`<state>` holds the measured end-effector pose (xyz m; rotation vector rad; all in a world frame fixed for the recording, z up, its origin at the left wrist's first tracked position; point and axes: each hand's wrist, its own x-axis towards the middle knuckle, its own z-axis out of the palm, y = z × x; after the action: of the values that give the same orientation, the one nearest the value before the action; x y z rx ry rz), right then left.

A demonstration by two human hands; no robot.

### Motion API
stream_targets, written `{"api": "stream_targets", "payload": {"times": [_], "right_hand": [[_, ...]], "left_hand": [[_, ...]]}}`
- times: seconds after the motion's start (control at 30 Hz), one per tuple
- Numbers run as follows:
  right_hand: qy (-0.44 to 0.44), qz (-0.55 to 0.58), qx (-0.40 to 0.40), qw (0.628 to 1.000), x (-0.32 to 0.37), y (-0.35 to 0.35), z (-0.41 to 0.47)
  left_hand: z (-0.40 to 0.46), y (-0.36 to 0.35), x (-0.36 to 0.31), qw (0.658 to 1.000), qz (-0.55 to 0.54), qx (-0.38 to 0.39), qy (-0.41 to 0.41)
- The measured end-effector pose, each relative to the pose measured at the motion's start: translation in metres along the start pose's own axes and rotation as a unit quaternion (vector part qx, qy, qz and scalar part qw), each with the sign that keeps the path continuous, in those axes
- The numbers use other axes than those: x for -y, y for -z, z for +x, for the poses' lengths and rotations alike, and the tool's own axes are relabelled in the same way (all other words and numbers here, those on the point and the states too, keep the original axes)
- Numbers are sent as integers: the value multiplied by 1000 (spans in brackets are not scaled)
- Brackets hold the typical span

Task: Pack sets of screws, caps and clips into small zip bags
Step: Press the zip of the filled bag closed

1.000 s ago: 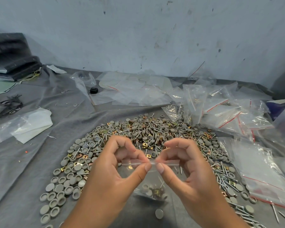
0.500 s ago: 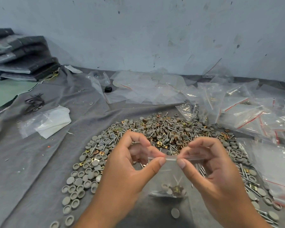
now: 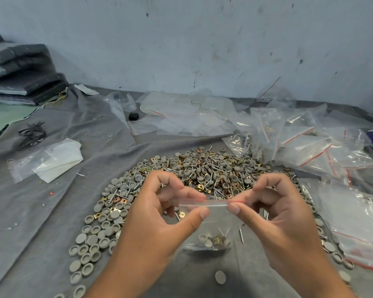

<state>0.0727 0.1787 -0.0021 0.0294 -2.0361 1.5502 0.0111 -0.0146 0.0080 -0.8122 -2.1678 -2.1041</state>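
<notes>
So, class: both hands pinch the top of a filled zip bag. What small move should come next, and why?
Probably slide the pinching fingertips along the zip strip to seal it: the left hand and right hand hold its ends, and the parts already sit in the small bag.

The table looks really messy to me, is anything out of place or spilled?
Mostly a loose working pile. Two strays stand out: one grey cap lies alone on the grey cloth below the zip bag that both hands pinch, and a single screw lies beside that bag, apart from the heap.
</notes>
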Motion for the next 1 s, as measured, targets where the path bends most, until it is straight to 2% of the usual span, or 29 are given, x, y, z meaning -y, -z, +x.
{"api": "stream_targets", "payload": {"times": [0.37, 0.63, 0.8, 0.93, 1.0], "right_hand": [[-2, 48, 29, 998, 11, 4, 1], [-18, 83, 51, 995, 20, 16, 6], [-22, 71, 59, 995, 22, 20, 7], [-23, 61, 58, 996, 22, 21, 7], [-9, 22, 67, 997, 22, 19, 8]], "left_hand": [[3, 5, 1, 1000, -11, -21, 3], [5, 7, -2, 999, -36, 21, 18], [8, 11, -3, 991, -100, 46, 69], [9, 12, 2, 995, -79, 22, 60], [8, 12, 5, 998, -45, 16, 34]]}}
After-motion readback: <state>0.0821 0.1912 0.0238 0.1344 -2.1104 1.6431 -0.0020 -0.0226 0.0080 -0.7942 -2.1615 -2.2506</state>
